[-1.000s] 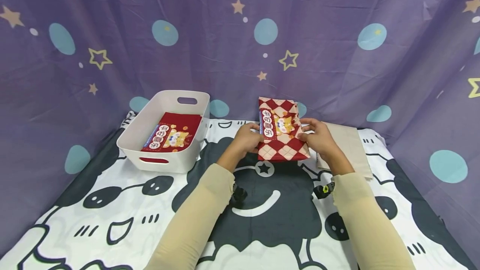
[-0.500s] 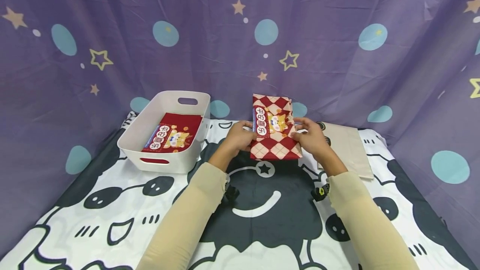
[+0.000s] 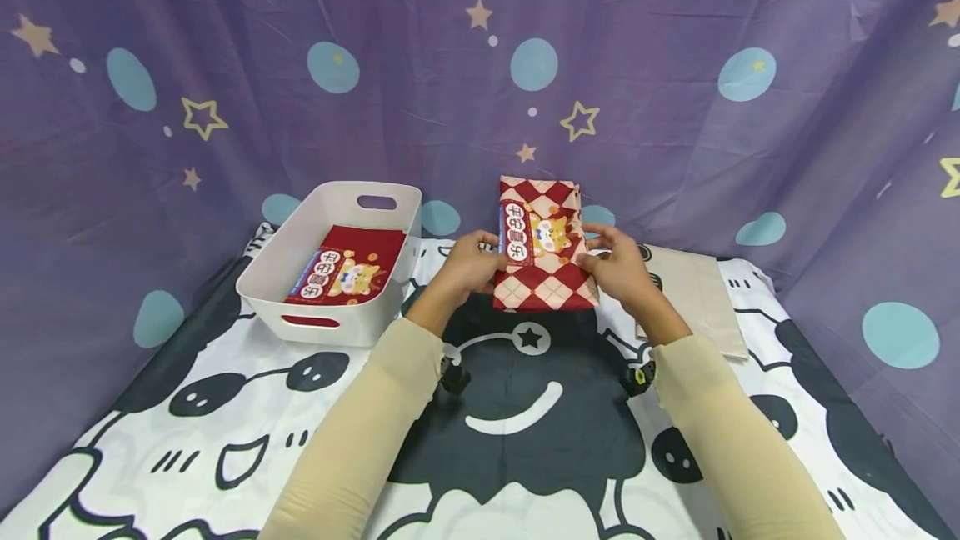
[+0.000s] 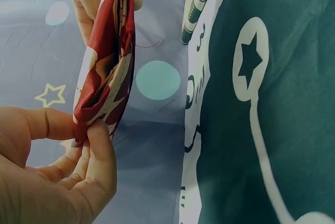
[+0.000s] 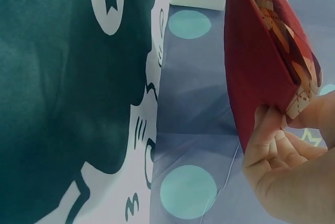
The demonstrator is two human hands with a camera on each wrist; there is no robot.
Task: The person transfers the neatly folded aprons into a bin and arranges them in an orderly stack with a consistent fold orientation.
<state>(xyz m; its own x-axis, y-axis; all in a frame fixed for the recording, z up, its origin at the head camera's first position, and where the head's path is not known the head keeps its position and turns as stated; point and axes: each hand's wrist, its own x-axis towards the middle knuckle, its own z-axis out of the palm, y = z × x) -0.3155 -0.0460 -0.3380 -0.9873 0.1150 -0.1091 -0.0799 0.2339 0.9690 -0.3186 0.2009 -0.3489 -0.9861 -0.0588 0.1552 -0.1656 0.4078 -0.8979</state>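
Note:
A folded cloth [image 3: 551, 277], patterned in red and cream diamonds with a cartoon dog and a red lettered label, is held up between both hands. My left hand [image 3: 467, 263] pinches its left edge; in the left wrist view, the thumb and fingers of that hand [image 4: 68, 177] grip the stacked layers at a corner. From the opposite side, my right hand [image 3: 621, 269] pinches the right edge. The right wrist view shows a plain red back on the cloth [image 5: 256, 67], with the fingers of the right hand [image 5: 293, 174] curled at its lower corner.
To the left stands a white plastic basket [image 3: 367, 333] with handle slots, holding a red folded cloth [image 3: 375, 242] with a similar dog print. A flat beige cloth [image 3: 701, 298] lies at the right. Behind the patterned table cover [image 3: 517, 457] hangs a purple curtain [image 3: 450, 132].
Both hands have moved the checked cloth a little to the left and upward, keeping their grip. More of the beige cloth's printed left edge shows. The basket stays in place.

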